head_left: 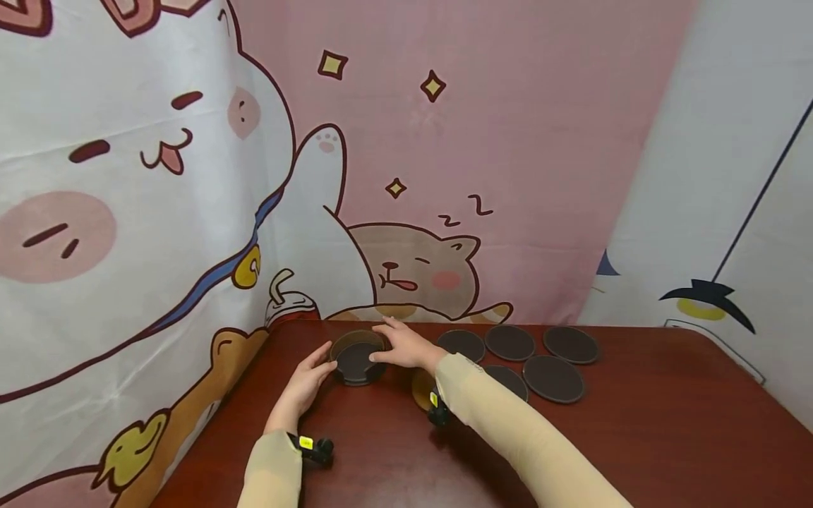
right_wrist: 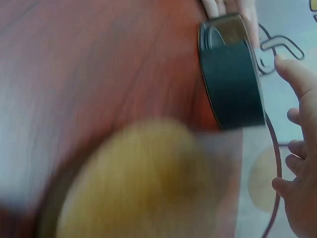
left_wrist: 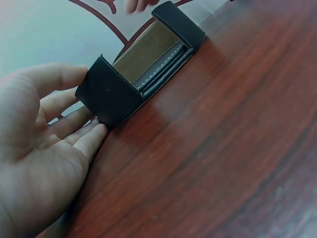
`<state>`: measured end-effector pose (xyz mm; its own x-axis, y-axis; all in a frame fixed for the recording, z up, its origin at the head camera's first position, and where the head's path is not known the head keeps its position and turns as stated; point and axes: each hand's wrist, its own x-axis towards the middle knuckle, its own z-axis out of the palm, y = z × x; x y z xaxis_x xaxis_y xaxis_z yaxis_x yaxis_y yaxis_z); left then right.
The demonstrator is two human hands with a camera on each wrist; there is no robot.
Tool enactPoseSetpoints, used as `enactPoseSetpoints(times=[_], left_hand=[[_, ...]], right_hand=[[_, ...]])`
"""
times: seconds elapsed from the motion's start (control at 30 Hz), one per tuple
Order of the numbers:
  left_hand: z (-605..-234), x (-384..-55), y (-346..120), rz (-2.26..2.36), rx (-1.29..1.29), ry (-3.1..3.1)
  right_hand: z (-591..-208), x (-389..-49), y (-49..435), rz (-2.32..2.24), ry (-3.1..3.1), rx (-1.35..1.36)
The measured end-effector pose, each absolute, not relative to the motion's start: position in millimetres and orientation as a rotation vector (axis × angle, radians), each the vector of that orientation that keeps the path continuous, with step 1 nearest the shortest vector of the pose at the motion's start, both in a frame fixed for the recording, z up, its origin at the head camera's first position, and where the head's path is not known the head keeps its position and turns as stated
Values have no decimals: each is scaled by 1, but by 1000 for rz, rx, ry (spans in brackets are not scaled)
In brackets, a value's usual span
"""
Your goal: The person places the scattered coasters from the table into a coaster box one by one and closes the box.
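A round black coaster holder (head_left: 356, 379) with a notch in its front wall and a brown lining stands near the table's back edge. Dark coasters lie inside it. My left hand (head_left: 306, 384) holds the holder's left side, its fingertips against the black wall (left_wrist: 108, 94) in the left wrist view. At the holder's right side is my right hand (head_left: 403, 346), fingers spread; the right wrist view shows this hand (right_wrist: 302, 163) apart from the wall. Partly hidden under the right wrist lies a tan round coaster (head_left: 422, 389), blurred in the right wrist view.
Several dark round coasters (head_left: 554, 379) lie flat to the right of my right hand, one partly covered by the sleeve. The reddish-brown table (head_left: 654, 423) meets a cartoon-printed cloth (head_left: 521, 176) at its back and left.
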<state>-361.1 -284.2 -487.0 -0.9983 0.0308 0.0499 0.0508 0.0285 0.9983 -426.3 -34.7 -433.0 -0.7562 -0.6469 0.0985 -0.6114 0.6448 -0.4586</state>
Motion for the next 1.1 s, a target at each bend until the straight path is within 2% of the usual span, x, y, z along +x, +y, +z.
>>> enactPoseSetpoints(times=[0.6, 1.1], left_hand=[[-491, -357, -291, -2134, -70, -2292], [-491, -358, -282, -2153, -85, -2266]], right_hand=[[-448, -455, 94, -857, 2756, -1047], [-467, -461, 133, -767, 2753, -976]])
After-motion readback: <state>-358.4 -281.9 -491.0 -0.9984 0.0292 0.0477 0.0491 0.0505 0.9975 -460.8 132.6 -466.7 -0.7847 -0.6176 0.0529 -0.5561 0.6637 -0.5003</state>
